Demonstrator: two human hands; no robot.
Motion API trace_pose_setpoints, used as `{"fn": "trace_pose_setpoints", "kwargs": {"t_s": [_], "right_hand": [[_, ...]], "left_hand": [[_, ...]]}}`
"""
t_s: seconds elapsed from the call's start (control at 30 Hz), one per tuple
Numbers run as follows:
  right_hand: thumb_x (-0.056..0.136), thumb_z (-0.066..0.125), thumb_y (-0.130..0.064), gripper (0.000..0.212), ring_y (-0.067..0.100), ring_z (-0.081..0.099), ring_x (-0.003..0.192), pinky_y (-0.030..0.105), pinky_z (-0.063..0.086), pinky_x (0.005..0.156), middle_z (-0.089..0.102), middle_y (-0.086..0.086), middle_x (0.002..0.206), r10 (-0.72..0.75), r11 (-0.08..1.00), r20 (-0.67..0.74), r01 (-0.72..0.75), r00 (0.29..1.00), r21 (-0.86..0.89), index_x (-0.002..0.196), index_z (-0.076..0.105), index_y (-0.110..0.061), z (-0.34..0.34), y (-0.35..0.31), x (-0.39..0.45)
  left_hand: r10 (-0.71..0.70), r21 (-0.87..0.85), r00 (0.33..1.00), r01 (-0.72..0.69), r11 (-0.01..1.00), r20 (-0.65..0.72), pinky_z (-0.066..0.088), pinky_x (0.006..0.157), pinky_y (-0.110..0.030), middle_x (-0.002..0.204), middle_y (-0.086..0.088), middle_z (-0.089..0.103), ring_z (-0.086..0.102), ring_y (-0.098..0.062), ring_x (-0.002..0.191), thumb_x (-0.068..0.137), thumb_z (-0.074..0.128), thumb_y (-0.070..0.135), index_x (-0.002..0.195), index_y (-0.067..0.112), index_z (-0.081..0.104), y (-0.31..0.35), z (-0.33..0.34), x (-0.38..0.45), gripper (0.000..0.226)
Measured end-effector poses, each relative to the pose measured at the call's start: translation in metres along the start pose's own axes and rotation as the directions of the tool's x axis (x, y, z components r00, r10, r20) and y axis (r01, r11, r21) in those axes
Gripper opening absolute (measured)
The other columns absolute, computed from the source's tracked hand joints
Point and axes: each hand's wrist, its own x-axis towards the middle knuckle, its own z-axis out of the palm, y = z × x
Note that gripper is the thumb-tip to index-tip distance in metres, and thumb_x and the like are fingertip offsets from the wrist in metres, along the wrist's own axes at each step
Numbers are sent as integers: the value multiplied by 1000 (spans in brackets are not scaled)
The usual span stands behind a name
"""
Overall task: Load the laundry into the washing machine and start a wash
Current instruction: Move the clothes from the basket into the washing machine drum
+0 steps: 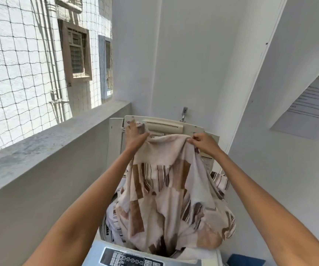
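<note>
Matt patterned cloth sheet (166, 189), rough concrete ledge (45, 146)

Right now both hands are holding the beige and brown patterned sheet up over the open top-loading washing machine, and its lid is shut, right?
Not quite: the head view shows the lid raised. Both the left hand and right hand do hold the beige and brown patterned sheet over the white top-loading washing machine.

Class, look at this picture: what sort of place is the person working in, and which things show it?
Probably a home's utility balcony used for laundry. A top-loading washing machine stands against the wall with a tap above it, and netting covers the open side above a parapet, facing a neighbouring building.
</note>
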Motion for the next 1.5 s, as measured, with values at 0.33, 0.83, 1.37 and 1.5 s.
{"fn": "trace_pose_setpoints", "kwargs": {"t_s": [0.33,0.83,1.37,1.5], "right_hand": [[88,66,-27,14,9,56,77,21,44,67,63,-4,87,-84,930,47,62,995,362,100,62,-21,50,-23,-11],[93,44,-7,31,20,57,110,26,41,81,62,15,125,301,934,310,-345,902,97,118,62,-6,135,64,-89],[93,45,-13,26,25,59,96,32,44,69,65,7,100,385,764,108,-382,917,519,111,62,-9,157,-20,-47],[90,55,-42,37,29,59,111,35,47,83,63,8,119,393,917,406,-315,825,-245,121,61,-23,172,35,-89]], "left_hand": [[257,-245,911,-182,952,323,48,85,-40,106,-23,67,62,-25,97,85,64,14,113,-6,62,-11,59,-51,34],[-29,-420,998,51,906,58,50,81,-37,94,-7,63,59,-18,88,93,54,6,105,9,61,-59,47,-48,14],[-275,-327,950,216,920,-147,47,91,-38,111,-12,65,60,-29,107,93,52,25,118,10,60,-87,-3,-26,30],[-91,-156,989,72,985,-115,47,80,-37,105,-12,66,61,-29,98,91,56,20,117,9,59,-84,-2,-26,28]]}}
